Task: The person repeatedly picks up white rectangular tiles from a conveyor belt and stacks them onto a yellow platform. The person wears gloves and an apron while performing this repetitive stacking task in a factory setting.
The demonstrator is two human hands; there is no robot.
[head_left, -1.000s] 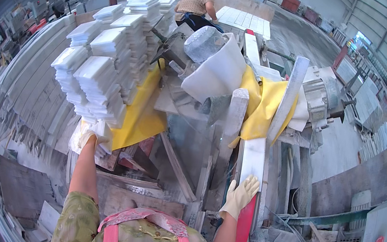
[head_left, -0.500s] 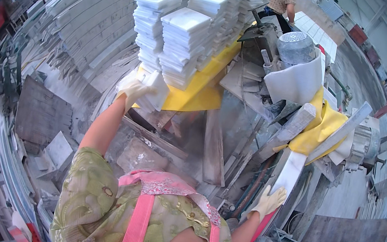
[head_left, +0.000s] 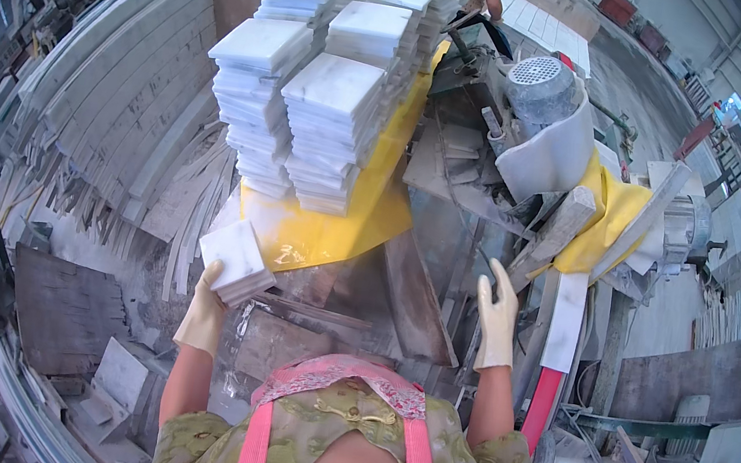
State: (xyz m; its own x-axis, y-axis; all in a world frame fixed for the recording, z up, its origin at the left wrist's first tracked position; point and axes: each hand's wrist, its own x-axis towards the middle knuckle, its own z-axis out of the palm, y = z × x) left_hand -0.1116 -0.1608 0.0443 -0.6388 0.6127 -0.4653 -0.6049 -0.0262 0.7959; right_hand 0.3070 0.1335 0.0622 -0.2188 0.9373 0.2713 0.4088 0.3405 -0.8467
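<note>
The person's gloved left hand [head_left: 205,312] is closed around the near edge of a small stack of white tiles [head_left: 236,252] at the left corner of a yellow sheet [head_left: 359,244], though whether that stack touches the sheet is hard to tell, while the gloved right hand [head_left: 498,322] is raised with fingers spread and holds nothing, a little left of a white strip [head_left: 566,313] at the end of a red band [head_left: 544,401]. Beyond, tall tile stacks [head_left: 339,88] stand left of a dusty motor [head_left: 542,89], and farther back a co-worker [head_left: 492,3] is partly hidden.
</note>
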